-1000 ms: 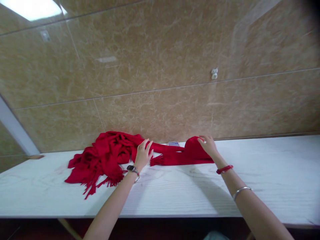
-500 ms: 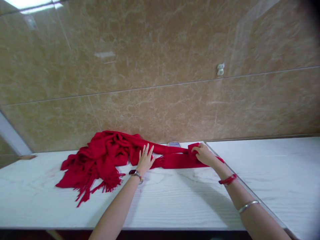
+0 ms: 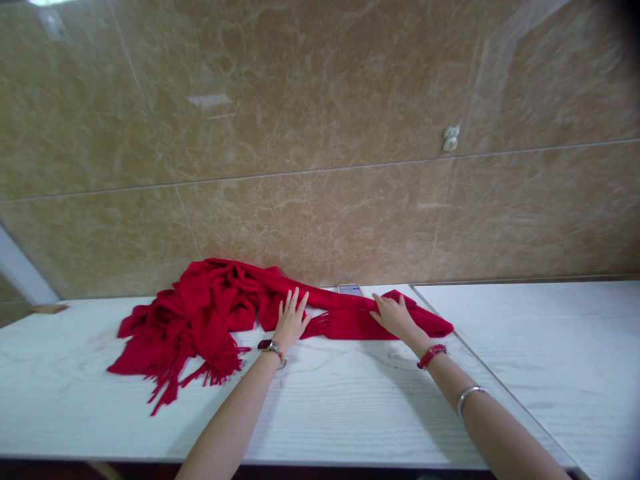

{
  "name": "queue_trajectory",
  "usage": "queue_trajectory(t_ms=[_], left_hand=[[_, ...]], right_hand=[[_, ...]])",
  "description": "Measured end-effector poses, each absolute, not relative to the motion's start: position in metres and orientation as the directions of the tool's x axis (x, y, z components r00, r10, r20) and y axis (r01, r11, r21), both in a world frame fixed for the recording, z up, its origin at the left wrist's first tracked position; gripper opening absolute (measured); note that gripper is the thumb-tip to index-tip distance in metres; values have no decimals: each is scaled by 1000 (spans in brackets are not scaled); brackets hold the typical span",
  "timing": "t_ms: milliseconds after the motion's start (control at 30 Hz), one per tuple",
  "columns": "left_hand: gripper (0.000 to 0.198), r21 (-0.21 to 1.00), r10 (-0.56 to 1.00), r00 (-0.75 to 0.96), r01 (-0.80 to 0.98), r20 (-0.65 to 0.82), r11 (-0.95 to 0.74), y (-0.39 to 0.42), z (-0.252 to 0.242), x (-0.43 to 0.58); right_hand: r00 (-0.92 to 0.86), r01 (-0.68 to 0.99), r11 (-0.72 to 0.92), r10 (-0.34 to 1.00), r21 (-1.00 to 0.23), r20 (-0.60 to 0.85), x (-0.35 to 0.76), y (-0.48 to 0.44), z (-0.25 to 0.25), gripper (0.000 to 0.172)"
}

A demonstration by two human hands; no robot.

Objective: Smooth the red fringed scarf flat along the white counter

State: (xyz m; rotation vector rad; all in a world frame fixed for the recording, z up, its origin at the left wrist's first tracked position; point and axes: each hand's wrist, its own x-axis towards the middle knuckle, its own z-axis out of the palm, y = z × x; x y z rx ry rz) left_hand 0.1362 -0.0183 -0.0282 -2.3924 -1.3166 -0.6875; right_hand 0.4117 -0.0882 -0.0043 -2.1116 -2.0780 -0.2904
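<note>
A red fringed scarf [image 3: 215, 300] lies along the back of the white table. Its left part is heaped in loose folds, with tassels hanging toward the front. To the right, it stretches out as a narrow folded strip with a fringed end near the middle. My left hand [image 3: 291, 320] rests with fingers spread on the scarf, beside that fringed end. My right hand [image 3: 395, 315] lies open on the folded strip, fingers apart, near its right-hand fold.
A phone [image 3: 351, 290] lies behind the scarf against the tan marbled wall [image 3: 320, 220]. The white table [image 3: 340, 400] has a seam right of the scarf. A small white fixture [image 3: 451, 138] sits on the wall. A brown piece [image 3: 47, 309] lies at the table's back left.
My right hand has let go of the pinched scarf edge and moved slightly left, now flat on the strip. The strip's right end lies flatter and fuller. My left hand has stayed put.
</note>
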Motion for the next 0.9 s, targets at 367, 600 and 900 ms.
queue_trajectory(t_ms=[367,600,900], left_hand=[[52,-52,677,544,797,496,-602,-16,-29,133],[52,-47,669,548,790,502,-612,-18,-28,131],[44,79,575,562,671,595,-737,-26,-18,123]], right_hand=[[-60,997,69,956,-22,287,400,-101,10,34],[-57,998,62,979,-19,198,402,-100,12,19],[-315,804,538,746,-253,587,381,-112,32,25]])
